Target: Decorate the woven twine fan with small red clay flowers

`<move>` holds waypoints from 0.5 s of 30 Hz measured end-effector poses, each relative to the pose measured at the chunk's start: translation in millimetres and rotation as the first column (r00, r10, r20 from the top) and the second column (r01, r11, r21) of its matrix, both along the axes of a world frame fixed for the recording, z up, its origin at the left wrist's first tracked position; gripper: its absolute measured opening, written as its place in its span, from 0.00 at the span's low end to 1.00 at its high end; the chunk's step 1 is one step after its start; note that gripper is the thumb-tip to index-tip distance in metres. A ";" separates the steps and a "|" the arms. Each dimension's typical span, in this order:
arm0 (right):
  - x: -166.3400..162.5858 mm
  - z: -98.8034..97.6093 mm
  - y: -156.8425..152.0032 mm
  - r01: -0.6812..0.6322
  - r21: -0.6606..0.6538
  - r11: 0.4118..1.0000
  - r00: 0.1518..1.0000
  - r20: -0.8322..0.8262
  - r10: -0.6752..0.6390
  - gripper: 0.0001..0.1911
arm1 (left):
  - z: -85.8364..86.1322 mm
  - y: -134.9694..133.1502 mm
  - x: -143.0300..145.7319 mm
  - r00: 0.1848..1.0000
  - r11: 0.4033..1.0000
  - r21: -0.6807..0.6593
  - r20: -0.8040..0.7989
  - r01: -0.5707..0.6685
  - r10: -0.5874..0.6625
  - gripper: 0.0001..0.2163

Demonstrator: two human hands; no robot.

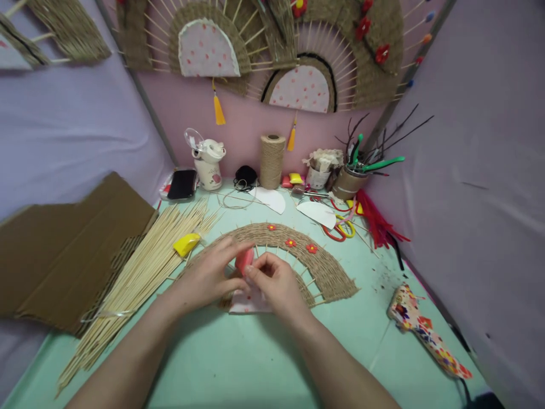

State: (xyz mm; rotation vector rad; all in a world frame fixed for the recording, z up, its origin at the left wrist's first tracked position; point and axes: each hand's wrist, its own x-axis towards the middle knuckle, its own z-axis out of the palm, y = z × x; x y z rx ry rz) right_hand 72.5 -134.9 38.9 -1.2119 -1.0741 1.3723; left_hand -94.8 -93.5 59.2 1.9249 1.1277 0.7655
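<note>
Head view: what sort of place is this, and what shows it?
Probably a craft workspace: a fan-shaped woven piece lies on the table, similar pieces hang behind, and a twine spool stands nearby.

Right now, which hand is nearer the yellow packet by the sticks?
Left. In the picture, the left hand is just right of the yellow packet; the right hand is farther right, at the red packet.

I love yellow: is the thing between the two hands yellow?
No, the lump between the left hand and the right hand is pinkish red; a yellow packet lies on the sticks.
</note>
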 end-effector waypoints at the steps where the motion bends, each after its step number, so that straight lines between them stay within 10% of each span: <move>1: -0.4 -0.4 0.2 -0.021 -0.009 1.000 1.000 -0.001 0.021 0.11 | -0.8 0.4 -0.7 1.000 1.000 0.001 -0.005 0.021 -0.021 0.24; 15: -0.7 -16.9 2.9 -0.217 -0.229 0.949 0.899 -0.425 0.103 0.21 | -18.5 -5.8 -10.7 0.999 0.998 0.060 0.048 -0.006 0.003 0.18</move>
